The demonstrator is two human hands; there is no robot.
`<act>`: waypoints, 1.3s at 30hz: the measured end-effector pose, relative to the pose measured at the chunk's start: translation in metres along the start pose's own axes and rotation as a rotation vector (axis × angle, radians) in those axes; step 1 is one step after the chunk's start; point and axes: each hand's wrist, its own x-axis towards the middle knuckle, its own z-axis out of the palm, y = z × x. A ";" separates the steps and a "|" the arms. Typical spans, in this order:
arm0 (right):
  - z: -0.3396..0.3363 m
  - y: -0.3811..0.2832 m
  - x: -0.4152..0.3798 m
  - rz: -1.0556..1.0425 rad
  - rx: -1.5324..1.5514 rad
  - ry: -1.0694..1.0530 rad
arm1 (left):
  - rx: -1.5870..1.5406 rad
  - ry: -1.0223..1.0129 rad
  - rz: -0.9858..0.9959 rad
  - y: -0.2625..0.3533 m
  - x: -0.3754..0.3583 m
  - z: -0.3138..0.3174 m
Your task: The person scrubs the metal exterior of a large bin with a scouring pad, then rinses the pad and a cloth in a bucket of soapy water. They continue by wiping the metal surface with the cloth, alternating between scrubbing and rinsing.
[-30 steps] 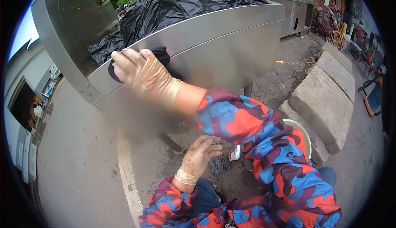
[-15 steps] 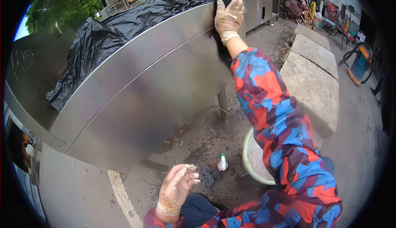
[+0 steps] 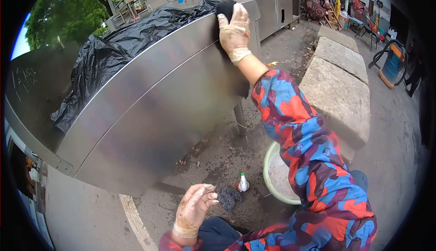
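My right hand [image 3: 235,33], in a thin translucent glove, presses a black pad [image 3: 225,8] against the top edge of a stainless steel panel [image 3: 150,101], close to its far corner. Most of that pad is covered by the fingers. Low in the view, my left hand [image 3: 191,209] is gloved too and stained brownish. Its fingers are loosely bent, with nothing visible in them. On the ground beyond it lie a dark wire scourer [image 3: 229,197] and a small white bottle with a green tip [image 3: 243,183].
Black plastic sheeting [image 3: 122,46] covers the area behind the panel. A pale green basin [image 3: 269,178] of cloudy liquid stands below my right arm. Stone slabs [image 3: 336,89] line the right side, with a blue and orange vacuum cleaner [image 3: 392,65] farther off.
My right hand and the black pad have shifted slightly left along the panel's top edge, away from the corner. The view has moved a little; my left hand stays about where it was.
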 end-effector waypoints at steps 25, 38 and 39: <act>-0.017 -0.004 -0.075 0.290 0.222 -0.092 | 0.049 -0.058 -0.047 -0.002 0.002 0.012; -0.002 0.040 -0.046 0.267 0.077 -0.032 | 0.050 0.041 -0.040 -0.003 0.005 0.006; 0.002 0.061 -0.032 0.322 0.095 0.008 | 0.050 0.037 -0.042 -0.002 0.005 0.007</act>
